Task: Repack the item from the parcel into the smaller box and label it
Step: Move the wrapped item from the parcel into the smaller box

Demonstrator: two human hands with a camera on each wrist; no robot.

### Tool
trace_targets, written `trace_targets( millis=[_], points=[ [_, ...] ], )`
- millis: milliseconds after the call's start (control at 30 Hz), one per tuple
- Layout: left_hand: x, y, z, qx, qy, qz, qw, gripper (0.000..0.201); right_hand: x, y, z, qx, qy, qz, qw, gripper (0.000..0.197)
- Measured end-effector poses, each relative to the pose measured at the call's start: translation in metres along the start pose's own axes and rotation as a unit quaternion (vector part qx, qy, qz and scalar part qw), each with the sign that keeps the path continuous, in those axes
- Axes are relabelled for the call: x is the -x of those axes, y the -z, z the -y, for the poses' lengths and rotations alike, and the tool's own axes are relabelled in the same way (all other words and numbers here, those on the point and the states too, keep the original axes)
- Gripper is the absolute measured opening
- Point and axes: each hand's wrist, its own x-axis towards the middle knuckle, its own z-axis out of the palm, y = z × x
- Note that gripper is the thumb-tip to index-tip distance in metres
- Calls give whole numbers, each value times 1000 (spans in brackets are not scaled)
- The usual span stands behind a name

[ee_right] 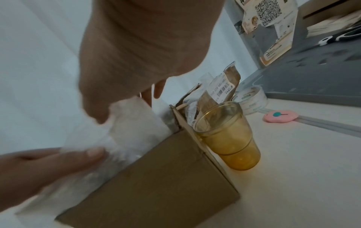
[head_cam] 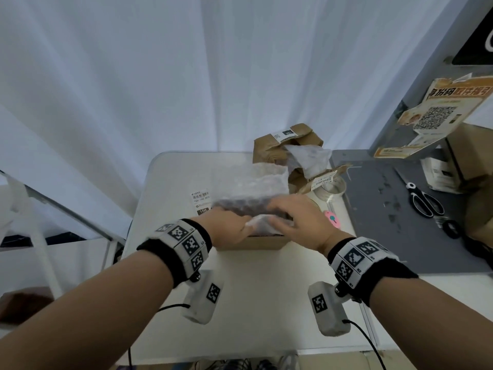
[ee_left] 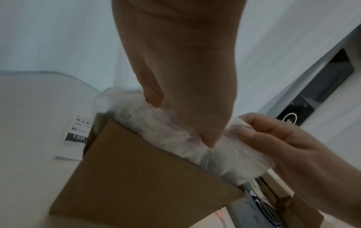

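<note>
A dark item in clear bubble wrap (head_cam: 250, 190) sits in the open top of a small brown cardboard box (head_cam: 256, 243) at the middle of the white table (head_cam: 266, 289). My left hand (head_cam: 232, 227) grips the bundle's near left end. My right hand (head_cam: 296, 217) lies across its right side, thumb tucked under a loose flap of wrap. In the left wrist view the wrap (ee_left: 156, 123) bulges above the box (ee_left: 136, 177). A printed label (head_cam: 201, 200) lies on the table left of the box. The torn brown parcel (head_cam: 288, 145) stands behind.
An amber glass cup (ee_right: 228, 135) stands against the box's right side. A tape roll (head_cam: 330, 186) and a pink cutter (head_cam: 333, 218) lie to the right. Scissors (head_cam: 424, 200) rest on the grey mat (head_cam: 386, 209). White curtains hang behind the table.
</note>
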Motion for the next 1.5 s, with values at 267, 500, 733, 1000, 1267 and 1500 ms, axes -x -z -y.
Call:
trace_targets(
  millis=[267,500,733,1000,1267,1500],
  points=[
    [4,-8,8,-96,-119,-239,959,44,-6,-9,12,57,-41,26,997,36],
    [19,-23,14,-120,-79,-274,951,43,13,9,-29,-25,-238,-149,959,34],
    [29,-20,8,-6,-22,-368,930,46,15,-22,-69,23,-367,113,923,121],
    [30,-6,24,194,68,-356,912,41,10,-48,-82,-7,-351,59,934,110],
    [22,6,29,93,91,-129,983,105,23,-6,-64,-135,-303,-95,938,104],
    [24,5,31,73,66,-120,988,117,22,72,-8,-206,-201,-181,940,104]
  ],
)
